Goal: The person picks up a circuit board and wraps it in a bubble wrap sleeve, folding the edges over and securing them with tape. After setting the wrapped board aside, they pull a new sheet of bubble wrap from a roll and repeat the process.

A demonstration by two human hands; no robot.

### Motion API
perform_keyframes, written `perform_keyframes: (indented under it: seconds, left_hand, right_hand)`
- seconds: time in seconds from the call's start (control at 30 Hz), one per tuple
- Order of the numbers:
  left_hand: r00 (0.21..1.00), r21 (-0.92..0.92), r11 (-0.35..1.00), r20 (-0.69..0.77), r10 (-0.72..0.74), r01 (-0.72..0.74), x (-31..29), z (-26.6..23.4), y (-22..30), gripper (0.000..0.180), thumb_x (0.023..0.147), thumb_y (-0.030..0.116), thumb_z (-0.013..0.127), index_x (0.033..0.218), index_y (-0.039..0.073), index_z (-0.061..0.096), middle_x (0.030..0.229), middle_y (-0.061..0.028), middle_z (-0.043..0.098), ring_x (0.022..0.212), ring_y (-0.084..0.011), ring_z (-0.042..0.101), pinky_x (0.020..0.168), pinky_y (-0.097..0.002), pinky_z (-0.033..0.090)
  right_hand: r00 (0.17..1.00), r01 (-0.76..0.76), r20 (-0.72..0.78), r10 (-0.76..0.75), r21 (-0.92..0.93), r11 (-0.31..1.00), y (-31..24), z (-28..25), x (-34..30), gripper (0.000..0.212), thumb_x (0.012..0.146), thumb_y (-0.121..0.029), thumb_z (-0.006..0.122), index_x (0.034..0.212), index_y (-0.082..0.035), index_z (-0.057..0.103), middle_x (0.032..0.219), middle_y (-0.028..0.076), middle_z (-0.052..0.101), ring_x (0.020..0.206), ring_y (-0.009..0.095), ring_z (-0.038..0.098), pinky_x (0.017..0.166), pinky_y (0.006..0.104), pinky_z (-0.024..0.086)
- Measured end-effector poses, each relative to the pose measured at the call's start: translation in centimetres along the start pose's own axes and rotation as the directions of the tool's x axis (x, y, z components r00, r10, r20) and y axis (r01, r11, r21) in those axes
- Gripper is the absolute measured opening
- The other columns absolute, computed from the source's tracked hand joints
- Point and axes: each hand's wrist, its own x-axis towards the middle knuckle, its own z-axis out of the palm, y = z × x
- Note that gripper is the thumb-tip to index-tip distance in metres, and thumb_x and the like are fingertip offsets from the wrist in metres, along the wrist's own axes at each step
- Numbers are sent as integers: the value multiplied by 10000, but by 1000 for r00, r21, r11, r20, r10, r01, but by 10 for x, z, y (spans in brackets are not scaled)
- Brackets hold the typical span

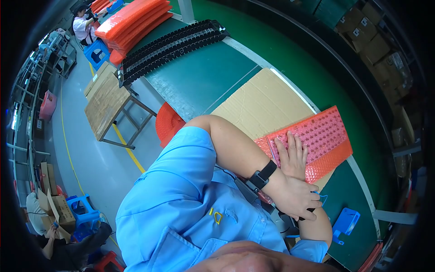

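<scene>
Running away from the person, a green table (195, 86) with a pale edge carries flat cardboard (267, 97), a black ribbed rack (170, 50) and a stack of red bubble wrap (133, 25). Left of it, a grey floor (93, 154) with yellow lines holds a worn wooden bench (104, 109) and a blue stool (96, 53); a co-worker (84, 28) is near the stack.

The panel (322, 133), pink and dotted with rows of small dark marks, lies on shiny, pimpled red wrap (333, 162), partly over the cardboard. The right hand (292, 157) rests flat on the panel's near left part, fingers extended, gripping nothing. The left hand (297, 197) lies across the right wrist, fingers loosely bent by a thin blue cord (323, 196); whether it grips anything, I cannot tell. A smooth, notched blue block (346, 222) lies to the right.
</scene>
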Motion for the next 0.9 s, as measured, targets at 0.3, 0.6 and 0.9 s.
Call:
perform_keyframes:
  seconds: [0.3, 0.6, 0.9]
  left_hand:
    - [1000, -12, 1000, 0, -1, 1, 0, -1, 0, 469, 947, 431, 576, 1307, 130, 555, 1302, -214, 572, 1137, -311, 584, 970, -451, 408]
    - [1000, -12, 1000, 1, 2, -2, 0, -2, 0, 463, 945, 432, 579, 1298, 135, 559, 1296, -208, 574, 1137, -306, 583, 965, -449, 408]
    - [1000, 3, 1000, -4, 5, -5, 0, -2, -1, 464, 943, 436, 580, 1301, 142, 556, 1303, -201, 572, 1136, -302, 583, 957, -451, 414]
  right_hand:
    - [1000, 0, 10, 0, 3, 1000, 0, 0, 0, 582, 903, -377, 616, 1439, -191, 489, 1589, 180, 276, 1462, 392, 245, 1155, 613, 162]
    - [1000, -10, 22, 10, 9, 1000, 0, 1, 0, 586, 905, -378, 612, 1447, -197, 480, 1595, 178, 265, 1466, 394, 235, 1157, 617, 151]
    - [1000, -10, 28, 10, 10, 1000, 1, 1, -1, 589, 922, -423, 584, 1452, -193, 471, 1601, 178, 255, 1473, 396, 219, 1159, 620, 135]
